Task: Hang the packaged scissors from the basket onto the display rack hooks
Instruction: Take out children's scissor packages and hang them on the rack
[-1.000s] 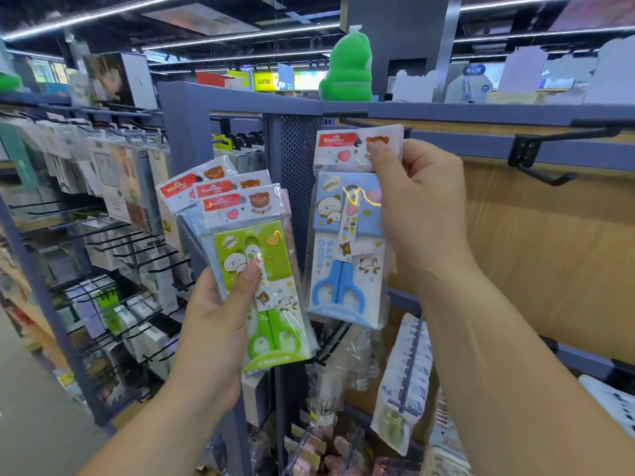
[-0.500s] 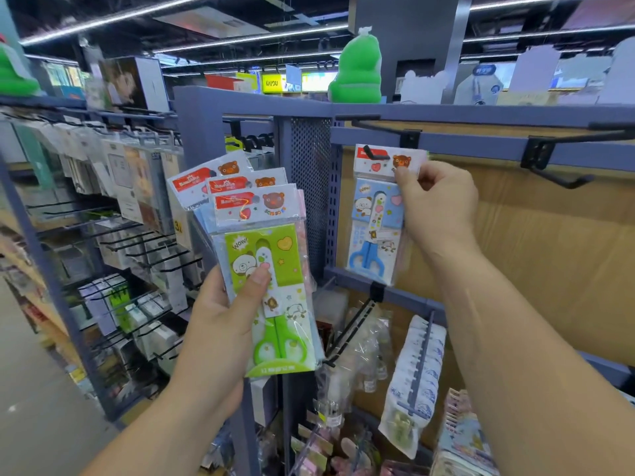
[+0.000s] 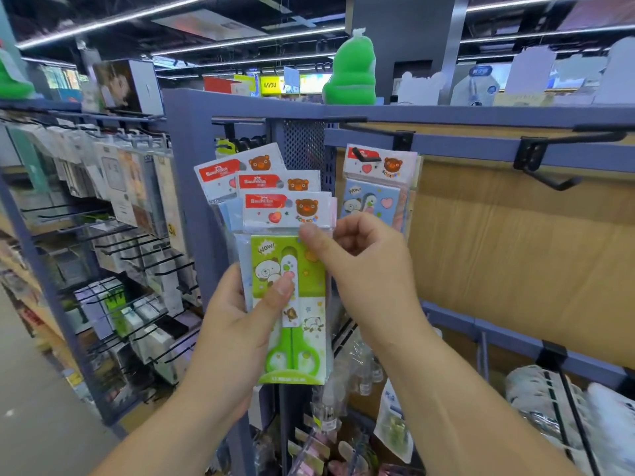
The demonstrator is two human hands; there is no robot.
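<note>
Fan of scissor packs (image 3: 261,187), three header cards showing, centre frame: gripped low by the left hand (image 3: 237,324), thumb laid across the front green pack (image 3: 309,280). Right hand (image 3: 364,269), at 3 o'clock of the fan: thumb and curled fingers pinch the green pack's upper right edge. Blue pack (image 3: 374,201), at 1 o'clock of the fan: hangs from a black hook (image 3: 366,155) on the blue rack (image 3: 446,146), touched by neither hand. Bare hook (image 3: 549,173), at 3 o'clock of the blue pack, well apart. Green toy (image 3: 354,77), on the rack top at 12 o'clock.
</note>
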